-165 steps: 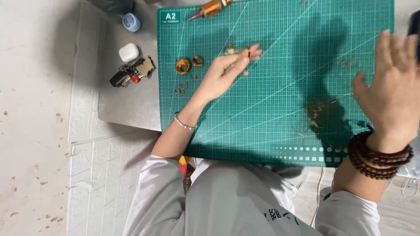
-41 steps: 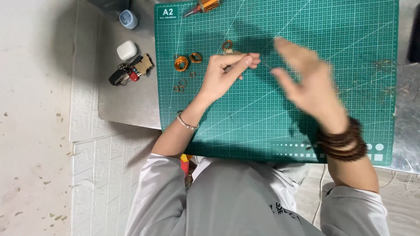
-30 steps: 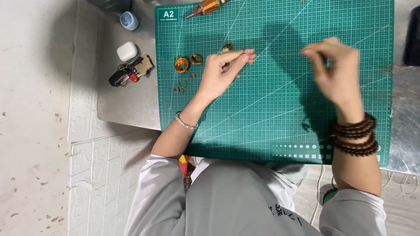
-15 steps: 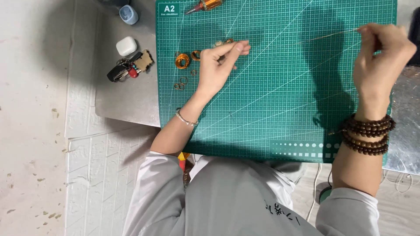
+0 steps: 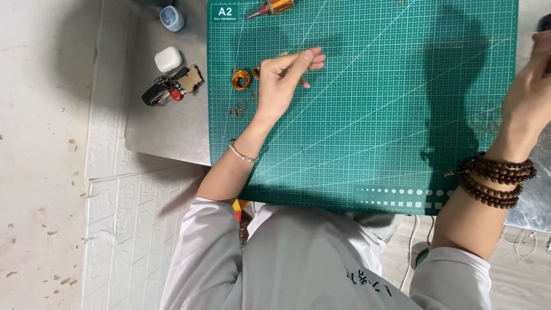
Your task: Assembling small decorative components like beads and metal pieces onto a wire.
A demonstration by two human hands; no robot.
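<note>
The mat (image 5: pixel 367 132) lies on the table (image 5: pixel 166 132), covering most of it and leaving a bare strip along the table's left edge. On that strip, near the far left corner, sits a small case (image 5: pixel 168 58), with a cap (image 5: pixel 171 18) just behind it and the keys (image 5: pixel 171 86) just in front. A screwdriver (image 5: pixel 270 8) lies at the mat's far edge, near its far left corner. The coil (image 5: pixel 241 78) rests on the mat close to its left edge, with the rings (image 5: pixel 237 109) in front of it. The left hand (image 5: pixel 284 77) sits just right of the coil. The right hand (image 5: pixel 531 95) is over the mat's right edge, well apart from the left.
</note>
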